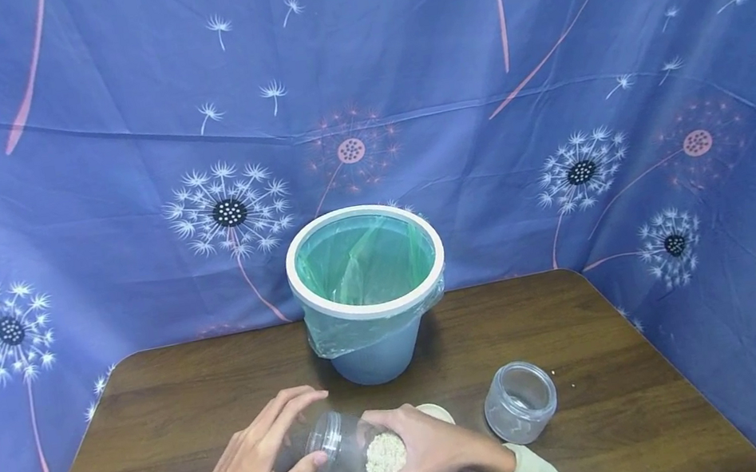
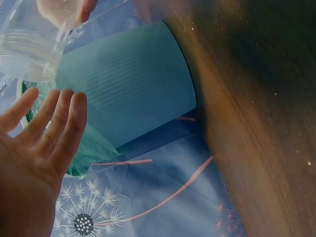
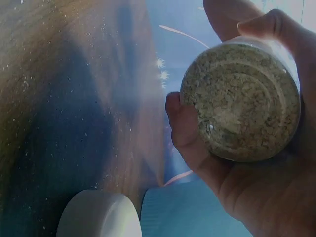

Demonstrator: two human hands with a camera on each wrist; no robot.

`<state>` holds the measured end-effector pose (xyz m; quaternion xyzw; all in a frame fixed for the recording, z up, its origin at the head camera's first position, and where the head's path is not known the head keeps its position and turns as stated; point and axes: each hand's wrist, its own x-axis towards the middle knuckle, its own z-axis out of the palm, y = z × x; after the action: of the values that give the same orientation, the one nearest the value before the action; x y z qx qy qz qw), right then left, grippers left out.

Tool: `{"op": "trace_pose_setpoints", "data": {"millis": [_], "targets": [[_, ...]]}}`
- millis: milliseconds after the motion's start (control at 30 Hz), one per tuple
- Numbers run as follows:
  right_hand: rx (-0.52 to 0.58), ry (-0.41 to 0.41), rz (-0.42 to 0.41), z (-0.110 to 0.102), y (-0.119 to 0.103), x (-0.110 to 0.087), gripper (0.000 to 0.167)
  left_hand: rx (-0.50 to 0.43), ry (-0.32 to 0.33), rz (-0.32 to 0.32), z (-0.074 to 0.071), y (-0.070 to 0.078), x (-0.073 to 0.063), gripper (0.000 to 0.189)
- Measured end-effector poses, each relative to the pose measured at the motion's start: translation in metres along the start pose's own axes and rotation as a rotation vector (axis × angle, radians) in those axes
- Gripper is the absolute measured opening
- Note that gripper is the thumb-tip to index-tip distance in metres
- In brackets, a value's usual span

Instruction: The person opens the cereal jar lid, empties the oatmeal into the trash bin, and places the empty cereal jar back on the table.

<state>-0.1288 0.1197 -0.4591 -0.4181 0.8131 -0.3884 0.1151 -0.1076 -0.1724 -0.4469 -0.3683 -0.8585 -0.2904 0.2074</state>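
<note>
A clear jar (image 1: 343,450), tipped on its side above the table, has pale flakes (image 1: 385,457) gathered at its base end. My right hand (image 1: 425,447) grips it around that end. In the right wrist view the flakes (image 3: 242,103) show through the jar's round bottom. The threaded neck (image 2: 29,49) points toward my left hand (image 1: 253,459). That hand's fingers are spread and relaxed, and the left wrist view shows its palm (image 2: 29,173) just apart from the jar. Partly behind my right hand lies a white lid (image 1: 436,413).
A second clear jar (image 1: 521,403) stands upright, uncovered, on the right of the wooden table (image 1: 189,391). A blue bin (image 1: 376,353) with a white rim and green liner stands at the back. Small crumbs are scattered on the wood. A patterned blue cloth (image 1: 394,40) hangs behind.
</note>
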Motion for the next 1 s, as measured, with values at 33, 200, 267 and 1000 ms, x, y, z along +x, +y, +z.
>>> {"op": "trace_pose_setpoints", "data": {"millis": [33,200,267,1000], "targets": [[-0.007,-0.011,-0.012,0.0,-0.001,0.0,0.042,-0.001,-0.012,0.006,0.001,0.0,-0.001,0.07],[-0.028,-0.03,-0.056,-0.001,-0.003,0.001,0.042,-0.03,-0.055,0.024,0.003,0.0,-0.003,0.073],[-0.016,-0.036,-0.056,-0.001,-0.003,0.002,0.042,-0.047,-0.066,0.027,0.003,0.0,-0.003,0.073],[0.009,-0.066,-0.061,0.005,-0.013,0.012,0.042,-0.075,0.152,0.177,0.015,-0.001,0.002,0.042]]}}
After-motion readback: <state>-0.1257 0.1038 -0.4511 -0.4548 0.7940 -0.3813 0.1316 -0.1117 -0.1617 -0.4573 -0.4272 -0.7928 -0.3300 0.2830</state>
